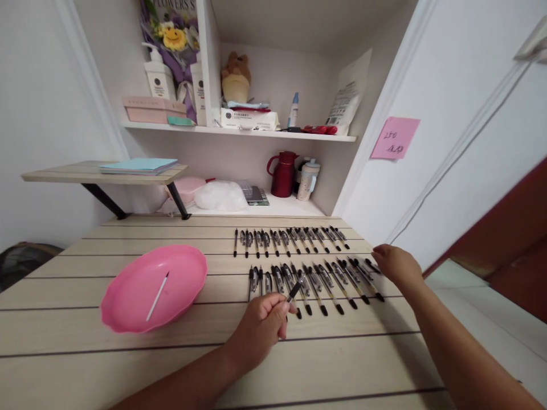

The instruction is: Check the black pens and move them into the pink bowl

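Note:
My left hand (265, 322) pinches a pen (296, 289) with a black grip, its tip pointing up and away to the right. Behind and under this hand lies the nearer row of pens (329, 287), with dark clear-barrelled caps between them and black ends toward me. A second row of pens (280, 242) lies farther back. At the right end of the rows is my right hand (397, 265), fingers closed together just above a black cap (371, 265). A small dark bit shows at its fingertips, too small to name.
A pink scalloped tray (128, 316) stands at left with a white pen refill (157, 296) in it. Behind it, a small raised shelf (64, 172) carries blue paper (139, 165). A red jug (282, 173) and a cup (308, 179) stand in the back cubby; the wall borders the table's right.

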`<state>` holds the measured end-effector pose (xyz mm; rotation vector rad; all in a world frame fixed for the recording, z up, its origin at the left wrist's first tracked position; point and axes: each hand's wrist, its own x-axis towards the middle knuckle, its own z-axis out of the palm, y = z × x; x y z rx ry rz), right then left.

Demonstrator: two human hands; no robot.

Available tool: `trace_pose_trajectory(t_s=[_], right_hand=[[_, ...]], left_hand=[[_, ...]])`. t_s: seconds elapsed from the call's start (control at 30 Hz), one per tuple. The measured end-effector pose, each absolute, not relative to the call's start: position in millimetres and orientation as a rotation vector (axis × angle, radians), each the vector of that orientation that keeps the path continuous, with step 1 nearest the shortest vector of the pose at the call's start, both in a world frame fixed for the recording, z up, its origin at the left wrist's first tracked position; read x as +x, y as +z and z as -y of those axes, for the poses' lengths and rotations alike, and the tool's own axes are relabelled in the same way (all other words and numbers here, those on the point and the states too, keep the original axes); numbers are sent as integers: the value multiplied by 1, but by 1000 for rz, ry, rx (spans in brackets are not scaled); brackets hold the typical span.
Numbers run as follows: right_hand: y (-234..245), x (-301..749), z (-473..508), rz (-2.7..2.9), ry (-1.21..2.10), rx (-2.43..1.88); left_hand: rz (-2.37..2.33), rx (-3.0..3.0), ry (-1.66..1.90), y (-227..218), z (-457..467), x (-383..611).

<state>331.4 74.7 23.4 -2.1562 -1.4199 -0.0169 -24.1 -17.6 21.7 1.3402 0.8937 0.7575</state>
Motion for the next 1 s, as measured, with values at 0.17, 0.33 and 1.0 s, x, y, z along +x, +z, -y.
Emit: trace_pose_trajectory(t_s=[0.17,0.33,1.0], right_hand=[[1,355,-81,1384,21,-2235],[4,347,-78,1336,111,-2184],[48,152,-27,1156,1202,-853]], left_hand=[[-894,1336,756,19,17,-25],[-896,1322,761,19,17,-24],[-908,1268,804,13,12,-25]])
